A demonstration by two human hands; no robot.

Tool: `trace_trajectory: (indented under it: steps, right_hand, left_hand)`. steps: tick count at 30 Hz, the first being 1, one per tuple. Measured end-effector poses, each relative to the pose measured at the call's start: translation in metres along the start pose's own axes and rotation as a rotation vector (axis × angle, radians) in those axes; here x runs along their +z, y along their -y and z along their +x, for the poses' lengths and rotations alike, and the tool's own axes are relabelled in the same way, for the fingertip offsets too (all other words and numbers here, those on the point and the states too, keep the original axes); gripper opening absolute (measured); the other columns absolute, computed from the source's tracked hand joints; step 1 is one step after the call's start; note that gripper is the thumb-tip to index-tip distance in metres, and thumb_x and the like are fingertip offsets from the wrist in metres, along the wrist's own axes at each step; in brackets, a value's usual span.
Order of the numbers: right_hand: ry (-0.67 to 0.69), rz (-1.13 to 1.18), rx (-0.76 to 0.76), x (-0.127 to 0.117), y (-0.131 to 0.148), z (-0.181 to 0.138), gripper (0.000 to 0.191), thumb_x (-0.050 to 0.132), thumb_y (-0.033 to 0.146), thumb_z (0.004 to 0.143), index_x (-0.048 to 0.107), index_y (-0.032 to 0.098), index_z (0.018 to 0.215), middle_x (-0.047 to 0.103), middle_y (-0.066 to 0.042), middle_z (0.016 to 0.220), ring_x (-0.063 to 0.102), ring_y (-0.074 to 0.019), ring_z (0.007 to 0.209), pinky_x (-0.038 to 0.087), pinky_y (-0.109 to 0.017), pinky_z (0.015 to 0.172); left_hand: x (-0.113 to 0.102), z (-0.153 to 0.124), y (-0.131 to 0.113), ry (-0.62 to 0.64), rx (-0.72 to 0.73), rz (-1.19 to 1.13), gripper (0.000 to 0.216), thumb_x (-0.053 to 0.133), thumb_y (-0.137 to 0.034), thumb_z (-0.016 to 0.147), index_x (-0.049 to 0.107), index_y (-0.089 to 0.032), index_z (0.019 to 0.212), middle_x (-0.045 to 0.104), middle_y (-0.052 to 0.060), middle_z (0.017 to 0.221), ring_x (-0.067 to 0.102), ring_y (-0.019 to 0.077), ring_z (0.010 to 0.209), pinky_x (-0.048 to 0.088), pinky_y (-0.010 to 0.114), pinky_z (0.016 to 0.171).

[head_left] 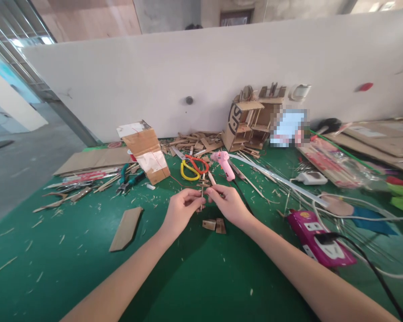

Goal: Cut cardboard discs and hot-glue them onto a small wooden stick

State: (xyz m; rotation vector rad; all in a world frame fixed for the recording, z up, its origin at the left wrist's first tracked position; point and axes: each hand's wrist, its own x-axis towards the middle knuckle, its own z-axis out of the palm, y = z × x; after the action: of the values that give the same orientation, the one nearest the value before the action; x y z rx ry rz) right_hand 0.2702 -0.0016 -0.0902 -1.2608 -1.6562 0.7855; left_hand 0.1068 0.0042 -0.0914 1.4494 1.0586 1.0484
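Both my hands meet above the green table (195, 277). My left hand (180, 209) and my right hand (229, 205) are closed in a pinch on a small cardboard-and-stick model (203, 187) held upright between them. Two small brown cardboard pieces (215, 225) lie on the mat just below my hands. A pink glue gun (223, 163) lies behind them, beside yellow scissors (189, 171) and orange scissors (198, 163).
A pointed cardboard strip (126, 229) lies at left, a taped cardboard box (145, 151) and pliers (129, 179) behind it. A cardboard shelf model (250, 123) stands by the white wall. A pink power strip (317, 243) with cables sits at right. Scraps litter the mat.
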Motion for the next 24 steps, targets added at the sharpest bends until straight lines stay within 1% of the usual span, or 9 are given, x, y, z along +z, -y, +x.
trace_trajectory:
  steps: [3, 5, 6, 8, 11, 14, 19, 22, 24]
  right_hand:
    - [-0.212, -0.289, -0.122, -0.009, -0.005, 0.003, 0.028, 0.041, 0.036, 0.091, 0.062, 0.019, 0.083, 0.062, -0.004, 0.072, 0.056, -0.0182, 0.068, 0.045, -0.032, 0.067]
    - [-0.390, -0.526, -0.250, -0.018, -0.010, 0.006, 0.023, 0.044, 0.031, 0.089, 0.060, 0.018, 0.099, 0.063, -0.010, 0.094, 0.055, -0.0251, 0.091, 0.043, -0.041, 0.084]
    - [-0.461, -0.610, -0.276, -0.022, -0.012, 0.007, 0.028, 0.045, 0.030, 0.088, 0.056, 0.016, 0.110, 0.060, -0.013, 0.107, 0.052, -0.0282, 0.102, 0.041, -0.045, 0.089]
    - [-0.537, -0.697, -0.238, -0.027, -0.020, 0.011, 0.043, 0.045, 0.027, 0.087, 0.045, 0.011, 0.126, 0.053, -0.018, 0.122, 0.043, -0.0322, 0.116, 0.038, -0.049, 0.094]
    - [-0.486, -0.703, -0.103, -0.028, -0.035, 0.015, 0.054, 0.043, 0.027, 0.086, 0.033, 0.004, 0.135, 0.048, -0.023, 0.129, 0.042, -0.0345, 0.120, 0.039, -0.049, 0.094]
    - [-0.402, -0.682, 0.034, -0.027, -0.045, 0.019, 0.054, 0.042, 0.027, 0.087, 0.033, 0.002, 0.135, 0.054, -0.023, 0.123, 0.048, -0.0339, 0.114, 0.042, -0.046, 0.090]
    - [-0.329, -0.789, 0.122, -0.035, -0.041, 0.037, 0.047, 0.046, 0.030, 0.085, 0.045, 0.007, 0.126, 0.064, -0.019, 0.109, 0.053, -0.0344, 0.106, 0.041, -0.044, 0.086]
    - [-0.306, -0.699, 0.156, -0.036, -0.038, 0.054, 0.042, 0.053, 0.032, 0.081, 0.051, 0.010, 0.117, 0.065, -0.018, 0.105, 0.054, -0.0343, 0.103, 0.041, -0.043, 0.085]
    - [-0.286, -0.644, 0.148, -0.034, -0.037, 0.065, 0.030, 0.053, 0.028, 0.079, 0.057, 0.014, 0.105, 0.066, -0.016, 0.099, 0.057, -0.0317, 0.097, 0.042, -0.041, 0.083]
  left_hand:
    - [-0.002, 0.001, 0.003, -0.067, 0.017, -0.019, 0.027, 0.070, -0.032, 0.073, 0.066, -0.016, 0.094, 0.070, 0.004, 0.075, 0.064, 0.0154, 0.066, 0.053, 0.026, 0.061]
    - [-0.002, 0.002, 0.005, -0.098, 0.015, -0.033, 0.028, 0.070, -0.033, 0.072, 0.068, -0.016, 0.094, 0.071, 0.004, 0.077, 0.065, 0.0155, 0.068, 0.054, 0.026, 0.063]
    - [-0.002, 0.002, 0.006, -0.109, 0.009, -0.041, 0.027, 0.070, -0.033, 0.072, 0.069, -0.016, 0.093, 0.071, 0.004, 0.077, 0.065, 0.0156, 0.068, 0.054, 0.026, 0.063]
    - [-0.001, 0.002, 0.007, -0.121, -0.005, -0.061, 0.026, 0.070, -0.034, 0.072, 0.069, -0.016, 0.090, 0.071, 0.004, 0.078, 0.066, 0.0158, 0.069, 0.054, 0.026, 0.062]
    - [0.000, 0.002, 0.008, -0.118, -0.012, -0.089, 0.025, 0.071, -0.036, 0.072, 0.067, -0.016, 0.087, 0.069, 0.003, 0.075, 0.066, 0.0154, 0.067, 0.053, 0.025, 0.060]
    - [0.000, 0.002, 0.008, -0.104, 0.015, -0.077, 0.024, 0.071, -0.035, 0.071, 0.064, -0.015, 0.082, 0.066, 0.002, 0.071, 0.064, 0.0145, 0.065, 0.053, 0.025, 0.059]
    - [0.000, 0.002, 0.007, -0.074, 0.028, -0.036, 0.022, 0.069, -0.034, 0.073, 0.060, -0.015, 0.079, 0.062, 0.000, 0.066, 0.060, 0.0124, 0.061, 0.052, 0.024, 0.057]
    - [-0.001, 0.002, 0.007, -0.085, 0.013, -0.044, 0.022, 0.070, -0.034, 0.072, 0.058, -0.016, 0.077, 0.060, -0.001, 0.067, 0.057, 0.0106, 0.059, 0.050, 0.022, 0.055]
    - [-0.002, 0.001, 0.007, -0.093, 0.000, -0.055, 0.023, 0.070, -0.034, 0.072, 0.057, -0.016, 0.076, 0.059, -0.002, 0.068, 0.056, 0.0101, 0.059, 0.050, 0.022, 0.054]
